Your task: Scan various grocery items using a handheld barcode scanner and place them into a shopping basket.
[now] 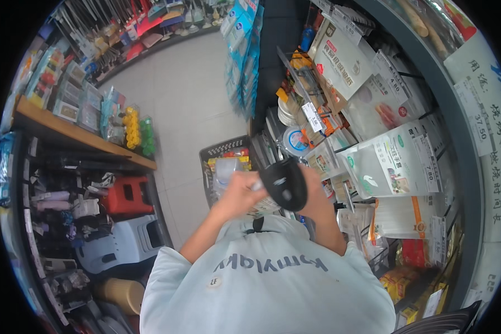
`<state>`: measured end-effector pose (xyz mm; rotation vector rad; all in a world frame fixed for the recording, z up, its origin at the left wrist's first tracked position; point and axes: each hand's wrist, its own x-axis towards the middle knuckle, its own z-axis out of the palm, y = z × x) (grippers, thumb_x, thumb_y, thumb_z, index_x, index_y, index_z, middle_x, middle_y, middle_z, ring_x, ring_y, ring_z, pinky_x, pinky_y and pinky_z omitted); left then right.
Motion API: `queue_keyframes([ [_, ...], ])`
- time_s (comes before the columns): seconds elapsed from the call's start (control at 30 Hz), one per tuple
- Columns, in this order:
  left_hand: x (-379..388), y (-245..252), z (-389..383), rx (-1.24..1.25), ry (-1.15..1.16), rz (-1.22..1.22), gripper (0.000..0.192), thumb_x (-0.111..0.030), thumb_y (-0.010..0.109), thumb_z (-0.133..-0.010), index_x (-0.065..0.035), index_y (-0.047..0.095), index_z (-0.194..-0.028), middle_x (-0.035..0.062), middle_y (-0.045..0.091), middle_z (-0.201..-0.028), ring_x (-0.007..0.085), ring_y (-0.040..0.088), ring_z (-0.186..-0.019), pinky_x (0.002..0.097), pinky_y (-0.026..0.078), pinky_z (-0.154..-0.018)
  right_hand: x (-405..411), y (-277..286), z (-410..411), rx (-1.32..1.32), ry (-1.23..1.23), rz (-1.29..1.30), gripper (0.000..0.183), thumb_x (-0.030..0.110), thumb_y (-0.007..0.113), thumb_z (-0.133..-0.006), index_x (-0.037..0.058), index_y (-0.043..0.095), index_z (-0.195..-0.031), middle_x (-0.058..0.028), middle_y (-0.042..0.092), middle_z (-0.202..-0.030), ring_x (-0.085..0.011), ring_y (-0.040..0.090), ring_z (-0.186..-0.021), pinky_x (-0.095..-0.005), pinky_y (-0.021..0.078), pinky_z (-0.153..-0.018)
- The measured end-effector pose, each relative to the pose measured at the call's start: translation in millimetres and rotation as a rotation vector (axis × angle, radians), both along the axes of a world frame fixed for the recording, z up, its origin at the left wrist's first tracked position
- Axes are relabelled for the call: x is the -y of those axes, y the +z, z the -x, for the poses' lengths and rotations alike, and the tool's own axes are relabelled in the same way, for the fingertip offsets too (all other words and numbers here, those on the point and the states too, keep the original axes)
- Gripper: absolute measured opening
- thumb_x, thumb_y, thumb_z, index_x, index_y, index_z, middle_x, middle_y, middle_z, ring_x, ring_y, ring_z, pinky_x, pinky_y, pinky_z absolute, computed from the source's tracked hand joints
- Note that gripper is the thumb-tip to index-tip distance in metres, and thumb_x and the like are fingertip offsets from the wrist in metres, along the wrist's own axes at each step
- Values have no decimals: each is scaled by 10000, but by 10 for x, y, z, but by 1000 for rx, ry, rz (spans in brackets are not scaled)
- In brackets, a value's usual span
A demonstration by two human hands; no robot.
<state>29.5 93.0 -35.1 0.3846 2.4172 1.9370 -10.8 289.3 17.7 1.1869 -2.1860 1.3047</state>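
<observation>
In front of my chest, my right hand (319,193) grips a black handheld barcode scanner (283,185), whose head hides most of the fingers. Close by on the other side, my left hand (239,193) pinches a pale printed pack (264,207), partly covered by the scanner and the hand. Beyond both hands stands a dark perforated plastic basket (208,155). Inside it are a clear plastic container (228,168) and yellow and red packets (238,158).
To the right, a rack holds hanging bags of disposable gloves (371,167) on metal hooks with price tags. Blue packs (242,54) hang ahead. Left shelving bears a red plastic stool (129,195) and a light blue stool (121,240). A tiled floor (183,83) runs between.
</observation>
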Motion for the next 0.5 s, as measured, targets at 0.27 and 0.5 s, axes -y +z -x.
queue_keyframes([
  [0.27,160,14,164,211,283,-529,182,-91,761,-860,22,725,-998,86,749,-926,128,701,-803,273,555,-726,-193,-398,27,213,-195,21,403,43,833,-679,-9,673,-1044,-147,700,-927,-308,700,-807,-371,530,-720],
  [0.5,358,-14,166,297,-64,-574,262,-131,761,-866,-5,709,-1090,78,728,-1051,124,669,-940,298,530,-836,-61,-422,81,743,-287,566,282,87,784,-836,0,653,-1070,-42,658,-991,-131,619,-893,-293,503,-807],
])
